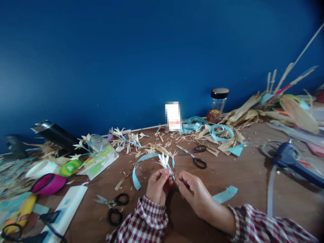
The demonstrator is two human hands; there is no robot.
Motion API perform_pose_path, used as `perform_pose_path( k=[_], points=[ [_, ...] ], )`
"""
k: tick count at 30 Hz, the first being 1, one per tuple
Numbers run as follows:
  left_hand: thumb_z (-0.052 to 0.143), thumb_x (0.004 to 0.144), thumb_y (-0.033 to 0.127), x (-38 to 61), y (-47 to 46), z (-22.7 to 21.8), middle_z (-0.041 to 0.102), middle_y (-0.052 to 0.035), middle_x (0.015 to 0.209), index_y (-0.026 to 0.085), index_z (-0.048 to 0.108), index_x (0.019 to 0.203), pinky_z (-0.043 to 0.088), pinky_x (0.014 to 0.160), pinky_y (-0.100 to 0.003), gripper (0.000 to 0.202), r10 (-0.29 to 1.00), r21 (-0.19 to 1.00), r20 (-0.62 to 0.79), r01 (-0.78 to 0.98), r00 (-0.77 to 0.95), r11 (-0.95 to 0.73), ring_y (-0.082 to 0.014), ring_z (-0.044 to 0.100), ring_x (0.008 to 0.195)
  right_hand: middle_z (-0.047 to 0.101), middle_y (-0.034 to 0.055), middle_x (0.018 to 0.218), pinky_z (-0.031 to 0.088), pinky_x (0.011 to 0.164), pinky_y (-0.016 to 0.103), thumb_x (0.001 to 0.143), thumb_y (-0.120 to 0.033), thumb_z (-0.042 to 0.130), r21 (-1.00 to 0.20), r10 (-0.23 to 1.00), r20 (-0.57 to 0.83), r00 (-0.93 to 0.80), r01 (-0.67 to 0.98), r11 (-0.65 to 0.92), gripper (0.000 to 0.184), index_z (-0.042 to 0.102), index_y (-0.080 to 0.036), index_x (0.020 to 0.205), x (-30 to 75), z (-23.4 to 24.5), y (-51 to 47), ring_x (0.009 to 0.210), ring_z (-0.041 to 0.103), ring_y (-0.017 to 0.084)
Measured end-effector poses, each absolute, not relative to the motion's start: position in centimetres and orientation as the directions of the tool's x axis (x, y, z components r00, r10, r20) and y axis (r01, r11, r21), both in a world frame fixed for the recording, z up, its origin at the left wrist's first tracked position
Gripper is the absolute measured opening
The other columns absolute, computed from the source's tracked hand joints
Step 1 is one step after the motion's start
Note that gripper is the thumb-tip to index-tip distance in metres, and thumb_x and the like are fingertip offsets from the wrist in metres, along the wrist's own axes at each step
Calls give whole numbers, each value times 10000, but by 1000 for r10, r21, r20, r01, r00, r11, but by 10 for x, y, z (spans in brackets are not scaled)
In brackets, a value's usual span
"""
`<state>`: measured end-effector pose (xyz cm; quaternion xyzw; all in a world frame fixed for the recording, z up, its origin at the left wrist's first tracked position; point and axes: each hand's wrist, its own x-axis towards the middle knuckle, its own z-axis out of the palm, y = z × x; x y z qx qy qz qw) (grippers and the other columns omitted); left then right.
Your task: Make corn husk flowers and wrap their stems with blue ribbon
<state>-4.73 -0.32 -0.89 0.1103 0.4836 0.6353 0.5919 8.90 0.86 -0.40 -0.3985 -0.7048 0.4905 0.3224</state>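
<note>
My left hand (159, 185) is closed in a pinch around a small flower (164, 161) of pale husk-like petals with a light blue wrapped stem. A smaller pale bud on a blue stalk (173, 161) stands right beside it. My right hand (196, 190) is pinched at the stem's lower end; the fingers partly hide what lies between them. A light blue ribbon strip (136, 173) curves on the table left of the flower, and another ribbon piece (225, 195) lies beyond my right wrist. Black-handled scissors (113, 204) rest to the left; a second pair of scissors (194, 157) lies farther back.
Blue ribbon coils (221, 133), husk scraps and a black-lidded jar (217, 104) stand along the wall. A blue glue gun (295, 160) is at right. On the left are a white power strip (68, 209), a magenta pouch (49, 184), finished flowers (126, 136) and a black bottle (57, 135).
</note>
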Motion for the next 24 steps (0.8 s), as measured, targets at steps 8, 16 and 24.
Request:
perform_pose_path(
  k=[8, 16, 24],
  points=[
    [853, 450, 269, -39, -6, -6, 642, -20, 564, 91, 674, 652, 436, 431, -113, 323, 860, 768, -391, -631, -328, 109, -35, 515, 452, 441, -47, 577, 306, 511, 205, 889, -256, 440, -955, 882, 63, -467, 229, 190, 232, 434, -191, 667, 89, 1, 5, 540, 387, 95],
    [856, 437, 279, -39, -7, -7, 638, -12, 550, 101, 641, 599, 427, 432, -119, 323, 868, 774, -385, -621, -313, 119, -32, 504, 433, 437, -47, 594, 302, 509, 201, 892, -249, 439, -946, 882, 101, -461, 228, 228, 242, 415, -190, 658, 88, 1, 4, 543, 367, 90],
    [846, 461, 279, -38, -8, -6, 613, 12, 528, 106, 610, 596, 410, 431, -123, 322, 876, 788, -363, -606, -316, 108, -28, 490, 432, 453, -44, 604, 298, 506, 199, 893, -234, 433, -941, 875, 132, -465, 219, 258, 218, 430, -189, 679, 89, -4, 5, 550, 381, 92]
  ],
)
